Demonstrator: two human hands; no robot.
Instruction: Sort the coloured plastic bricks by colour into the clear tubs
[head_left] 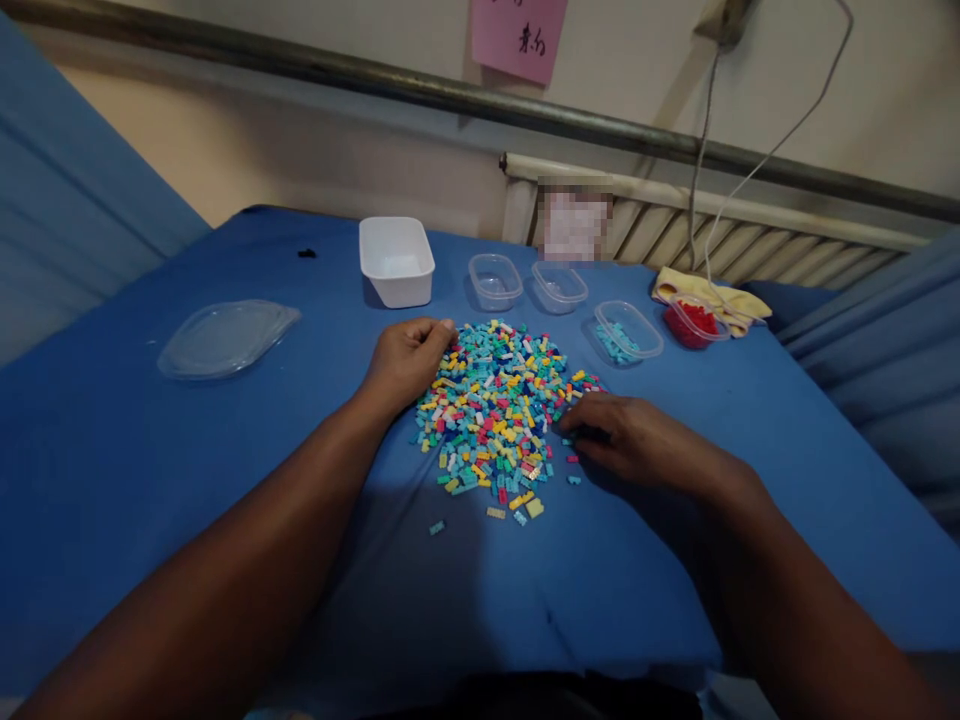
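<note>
Across the blue desk (pixel 247 440), bright bricks (pixel 495 400) lie heaped! Left hand (pixel 409 365) curls in at 1 edge, right hand (pixel 626 435) bends loosely opposite; whether either grip holds any, I can't tell.

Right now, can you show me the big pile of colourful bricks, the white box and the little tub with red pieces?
Pile of colourful bricks (pixel 491 400): head view, middle of the heap.
White box (pixel 409 292): head view, its front wall.
Tub with red pieces (pixel 685 337): head view, its see-through front wall.
</note>
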